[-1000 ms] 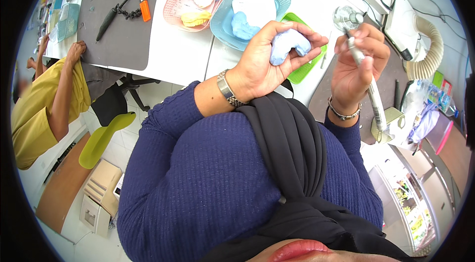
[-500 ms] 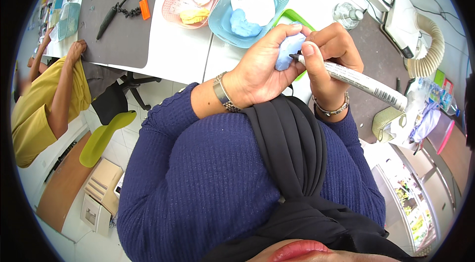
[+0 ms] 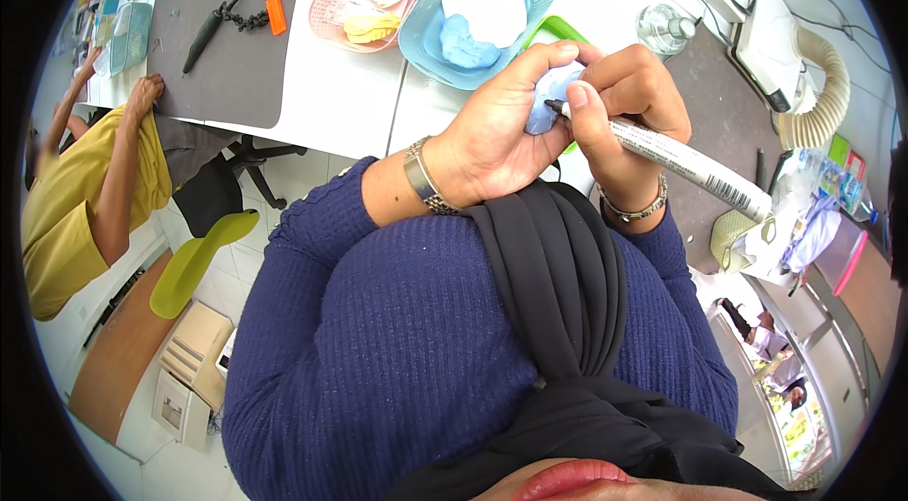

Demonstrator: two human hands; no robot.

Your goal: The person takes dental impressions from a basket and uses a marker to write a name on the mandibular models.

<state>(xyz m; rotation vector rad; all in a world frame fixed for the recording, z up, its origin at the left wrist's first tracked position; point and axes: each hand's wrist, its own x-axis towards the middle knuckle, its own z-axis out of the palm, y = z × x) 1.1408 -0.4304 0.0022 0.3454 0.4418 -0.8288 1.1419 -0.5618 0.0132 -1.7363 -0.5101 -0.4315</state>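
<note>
My left hand (image 3: 478, 146) is closed around a small light-blue piece (image 3: 543, 115), smooth and plaster-like, its thumb lying along the upper side. In my right hand (image 3: 632, 108) is a white marker pen (image 3: 690, 163) with a black tip, pinched between thumb and fingers. That uncapped tip rests on or just over the blue piece's face; I cannot make out any line there. Both hands are close together in front of my chest, above the near edge of the table. My fingers hide part of the blue piece.
Beyond my hands stand a blue basket (image 3: 414, 54) and a pink basket (image 3: 328, 1) with coloured lumps inside. A green tray (image 3: 558, 26) and a clear bottle (image 3: 662, 30) are close by. A ribbed hose (image 3: 813, 89) curves at right. A person in yellow (image 3: 80, 208) sits left.
The marker has shifted a little left, its tip further onto the blue piece and its rear end slightly lower. My left hand barely moves. Someone now appears beyond the glass at lower right.
</note>
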